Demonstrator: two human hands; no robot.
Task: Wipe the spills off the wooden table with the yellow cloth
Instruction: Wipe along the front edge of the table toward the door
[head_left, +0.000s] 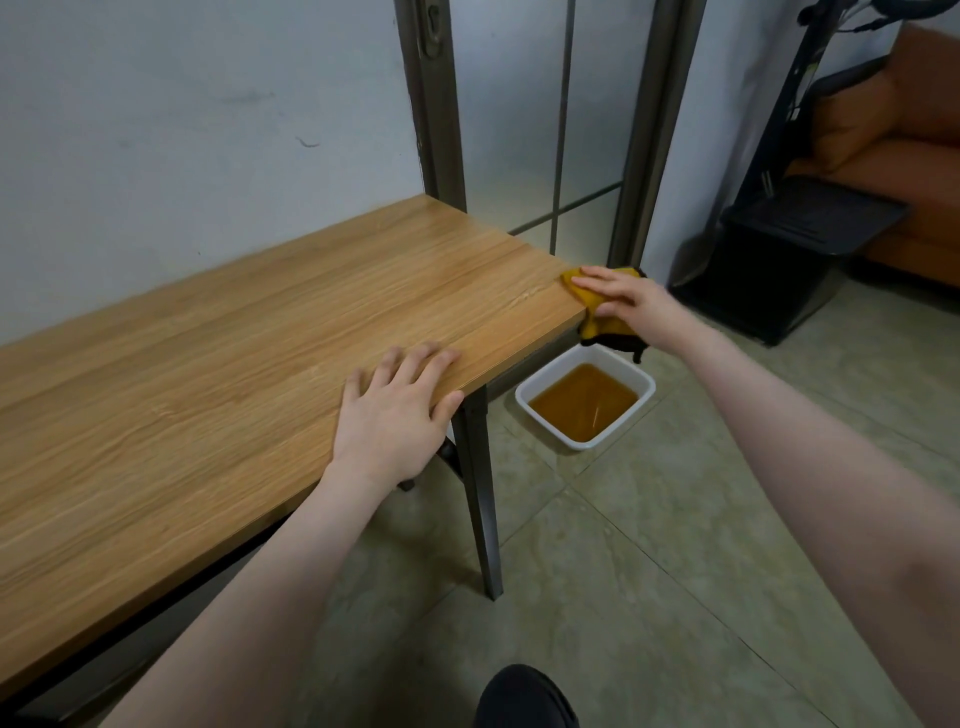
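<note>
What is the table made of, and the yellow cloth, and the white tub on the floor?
The table top looks like wood or a wood-look laminate: straight printed-looking grain, smooth matt surface. Its legs look like grey metal. The yellow cloth looks like soft fabric, since it folds and droops over the edge. The white tub seems smooth plastic, slightly shiny.

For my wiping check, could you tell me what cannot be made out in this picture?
- Head view: the table corner under the yellow cloth is covered by the cloth and the right hand.
- Head view: the table's left end is cut off by the frame edge.
- Head view: the wood under the left hand is hidden.
- Thin spills may be too faint to see.
</note>
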